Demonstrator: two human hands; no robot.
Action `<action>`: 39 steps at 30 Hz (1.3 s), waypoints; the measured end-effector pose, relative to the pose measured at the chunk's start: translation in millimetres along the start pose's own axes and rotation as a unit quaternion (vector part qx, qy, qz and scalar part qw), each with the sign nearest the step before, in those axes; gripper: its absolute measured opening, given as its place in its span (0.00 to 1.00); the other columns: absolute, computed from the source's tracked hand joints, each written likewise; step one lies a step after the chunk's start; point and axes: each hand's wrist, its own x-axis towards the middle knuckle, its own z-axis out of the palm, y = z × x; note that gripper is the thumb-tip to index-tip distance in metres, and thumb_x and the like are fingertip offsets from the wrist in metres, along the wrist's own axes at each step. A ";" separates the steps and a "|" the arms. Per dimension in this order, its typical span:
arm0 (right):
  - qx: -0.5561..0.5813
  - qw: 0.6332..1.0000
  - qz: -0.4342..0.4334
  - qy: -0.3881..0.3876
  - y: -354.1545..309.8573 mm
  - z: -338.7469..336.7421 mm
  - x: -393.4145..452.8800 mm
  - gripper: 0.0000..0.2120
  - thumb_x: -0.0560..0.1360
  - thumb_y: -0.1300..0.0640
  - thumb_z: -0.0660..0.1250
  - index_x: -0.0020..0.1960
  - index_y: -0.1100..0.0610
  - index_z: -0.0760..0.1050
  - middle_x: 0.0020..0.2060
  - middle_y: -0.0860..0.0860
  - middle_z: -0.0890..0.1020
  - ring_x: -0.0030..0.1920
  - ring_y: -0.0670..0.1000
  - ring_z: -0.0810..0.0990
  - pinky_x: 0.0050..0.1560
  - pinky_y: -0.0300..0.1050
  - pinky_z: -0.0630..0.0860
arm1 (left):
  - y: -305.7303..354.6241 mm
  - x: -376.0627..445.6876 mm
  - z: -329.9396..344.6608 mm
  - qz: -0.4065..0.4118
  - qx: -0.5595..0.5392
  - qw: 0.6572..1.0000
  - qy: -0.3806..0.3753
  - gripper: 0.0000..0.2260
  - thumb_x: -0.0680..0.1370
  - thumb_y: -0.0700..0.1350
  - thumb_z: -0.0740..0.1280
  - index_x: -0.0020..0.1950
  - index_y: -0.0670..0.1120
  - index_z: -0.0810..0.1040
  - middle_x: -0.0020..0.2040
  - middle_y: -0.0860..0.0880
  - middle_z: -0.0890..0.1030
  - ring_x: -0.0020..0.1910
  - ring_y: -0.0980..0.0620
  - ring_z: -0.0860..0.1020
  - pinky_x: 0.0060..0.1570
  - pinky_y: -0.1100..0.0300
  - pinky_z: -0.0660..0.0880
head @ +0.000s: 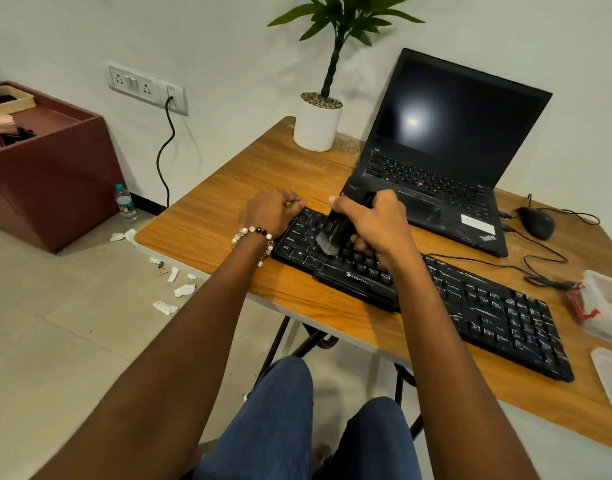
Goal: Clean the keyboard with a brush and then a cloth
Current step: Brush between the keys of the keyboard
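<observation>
On keyboard (419, 282): brush (335, 230) bristles down-left.

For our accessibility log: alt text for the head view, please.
A person's right hand grips a black brush, bristles on the left keys of a dusty black keyboard, while the left hand holds its far left corner. An open laptop sits behind.

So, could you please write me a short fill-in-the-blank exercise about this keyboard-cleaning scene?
1. The right hand holds a black ____ with its bristles on the keyboard.
2. The left hand grips the keyboard's far ____ corner.
3. Behind the keyboard sits an open ____ with a dark screen.
4. The mouse lies to the ____ of the ThinkPad.

Missing words: brush; left; laptop; right
</observation>
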 end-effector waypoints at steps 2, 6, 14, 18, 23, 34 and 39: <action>0.017 0.998 -0.013 0.059 3.2 5.7 2.1 0.18 0.73 0.47 0.73 0.44 0.63 0.79 0.36 0.60 0.85 0.23 0.49 0.76 0.24 0.41 0.72 | 0.3 -0.1 0.0 -0.001 -0.002 1.000 0.000 0.12 0.79 0.59 0.62 0.57 0.58 0.81 0.54 0.52 0.83 0.51 0.48 0.79 0.40 0.59 0.67; -0.046 0.994 -0.057 0.082 13.3 18.7 1.2 0.19 0.74 0.45 0.71 0.40 0.62 0.78 0.33 0.57 0.83 0.26 0.51 0.80 0.28 0.49 0.78 | 0.8 -0.6 -1.2 -0.001 -0.002 1.000 0.004 0.12 0.79 0.58 0.62 0.57 0.57 0.81 0.52 0.51 0.83 0.50 0.48 0.79 0.39 0.59 0.66; -0.104 0.993 -0.010 -0.055 4.9 -13.0 2.4 0.18 0.72 0.49 0.74 0.48 0.64 0.77 0.36 0.58 0.83 0.24 0.49 0.76 0.22 0.40 0.71 | 1.2 -0.8 -1.1 -0.007 0.001 1.000 -0.003 0.12 0.79 0.59 0.62 0.56 0.58 0.81 0.50 0.51 0.83 0.46 0.50 0.78 0.37 0.59 0.66; -0.046 0.999 -0.020 0.005 6.5 -13.0 2.0 0.18 0.73 0.48 0.73 0.48 0.64 0.78 0.38 0.60 0.85 0.27 0.53 0.78 0.28 0.46 0.76 | 2.0 -1.6 -2.2 -0.002 0.004 1.000 0.001 0.12 0.79 0.59 0.62 0.57 0.57 0.81 0.51 0.52 0.83 0.47 0.49 0.79 0.36 0.59 0.66; 0.004 0.999 -0.039 0.019 18.0 -2.6 -7.1 0.17 0.74 0.47 0.72 0.41 0.62 0.78 0.35 0.59 0.84 0.25 0.53 0.77 0.27 0.47 0.75 | 3.1 -1.8 -3.0 0.005 0.014 1.000 -0.001 0.13 0.80 0.58 0.62 0.58 0.57 0.81 0.55 0.52 0.83 0.51 0.49 0.79 0.38 0.59 0.66; -0.035 0.997 -0.074 -0.001 16.9 -12.3 -10.0 0.15 0.73 0.47 0.73 0.39 0.59 0.78 0.33 0.50 0.82 0.29 0.44 0.78 0.30 0.43 0.74 | 3.2 -1.5 -2.2 0.005 0.019 1.000 0.004 0.13 0.80 0.59 0.61 0.58 0.57 0.81 0.54 0.52 0.83 0.51 0.49 0.79 0.39 0.59 0.67; -0.022 0.996 -0.081 -0.037 26.0 -17.6 -15.5 0.12 0.74 0.50 0.72 0.36 0.53 0.75 0.31 0.46 0.80 0.28 0.39 0.76 0.30 0.35 0.70 | 2.6 -1.4 -2.4 0.007 0.015 1.000 0.001 0.13 0.80 0.58 0.61 0.58 0.57 0.81 0.54 0.52 0.83 0.50 0.49 0.79 0.39 0.59 0.67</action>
